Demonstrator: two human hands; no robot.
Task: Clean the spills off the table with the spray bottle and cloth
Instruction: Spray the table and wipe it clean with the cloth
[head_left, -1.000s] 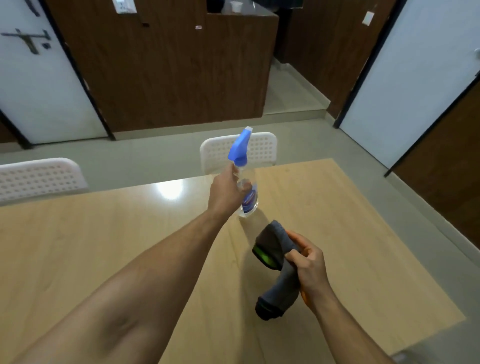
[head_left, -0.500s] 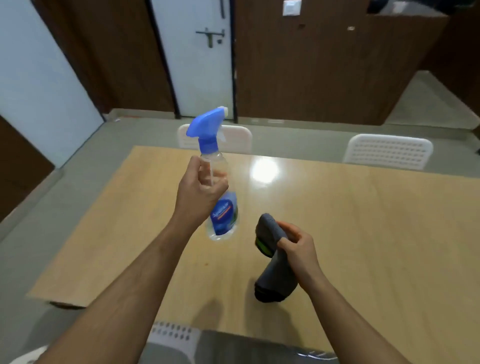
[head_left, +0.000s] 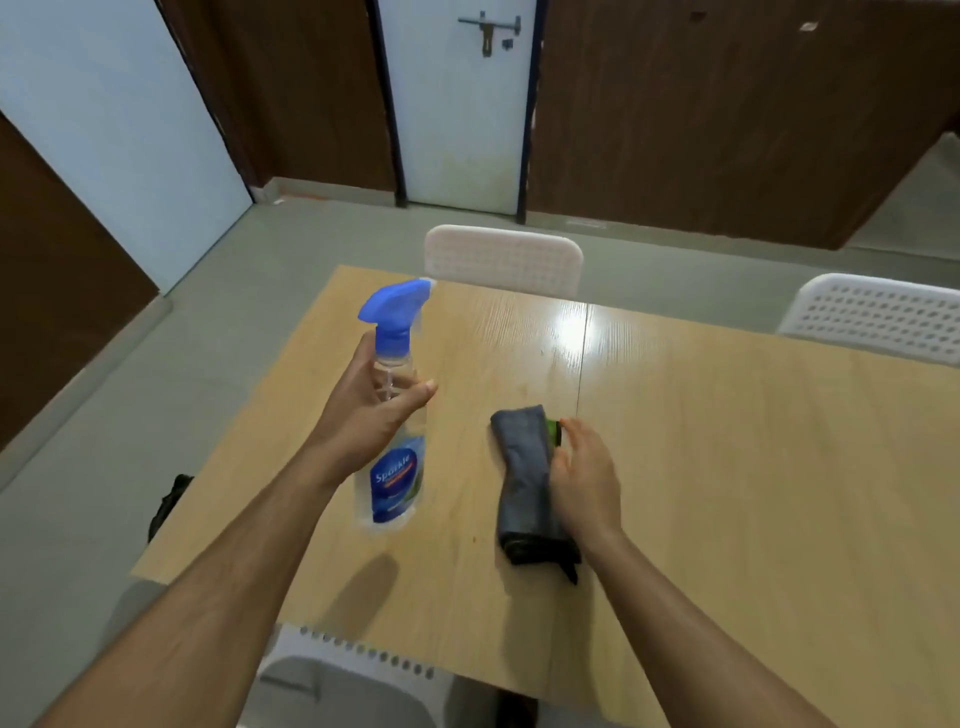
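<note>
Holding the spray bottle (head_left: 393, 415) and the cloth (head_left: 524, 478) above the near part of the table (head_left: 727, 467).

Nearest, the right hand (head_left: 584, 480) has its fingers curled along the rolled grey cloth, which hangs limp at its lower end; it looks soft and light, easy to bunch anywhere along its length, though a loose fold could slip free. Just left and slightly farther, the left hand (head_left: 374, 410) wraps the clear bottle's narrow upper body below the blue trigger head (head_left: 396, 306). The smooth plastic looks slippery and partly full, so it probably carries some weight; the neck seems the surest hold. Beyond stand two white chairs (head_left: 504, 260).
</note>
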